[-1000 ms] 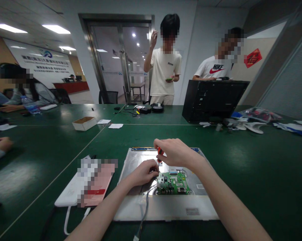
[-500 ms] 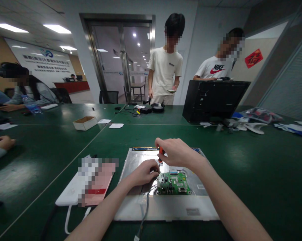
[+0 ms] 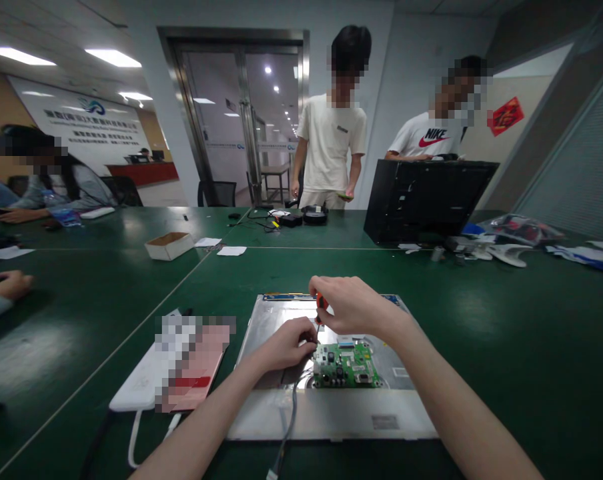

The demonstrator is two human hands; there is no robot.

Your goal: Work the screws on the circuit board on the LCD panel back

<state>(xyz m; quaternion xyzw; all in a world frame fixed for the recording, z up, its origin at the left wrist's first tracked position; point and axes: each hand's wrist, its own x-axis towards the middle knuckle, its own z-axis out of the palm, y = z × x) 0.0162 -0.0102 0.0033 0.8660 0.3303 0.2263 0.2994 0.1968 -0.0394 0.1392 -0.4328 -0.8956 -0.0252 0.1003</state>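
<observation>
My right hand [image 3: 349, 303] is closed round the red-and-black handle of a screwdriver [image 3: 321, 308], held upright with its thin shaft pointing down. The shaft meets the upper left corner of a green circuit board [image 3: 349, 365]. Beside that corner, my left hand [image 3: 295, 341] has its fingers pinched together around the lower end of the shaft; what they hold, if anything, is hidden. Beneath both hands lies a flat silver display panel [image 3: 331, 413], back side up. A grey cable [image 3: 294, 407] runs from the board's left side over the panel's front edge, ending in a white plug.
Left of the panel are a white power bank [image 3: 141, 380] with a cable and a pinkish phone-like slab [image 3: 201, 373]. Farther back stand a small open box [image 3: 169, 246] and a black monitor casing [image 3: 426, 200]. Scraps and bags lie right. Other people are around the green table [image 3: 481, 293].
Both my hands stay almost in place, the screwdriver still at the board's corner. Across the table, the standing person has lowered a raised arm and the hand with the phone-like object.
</observation>
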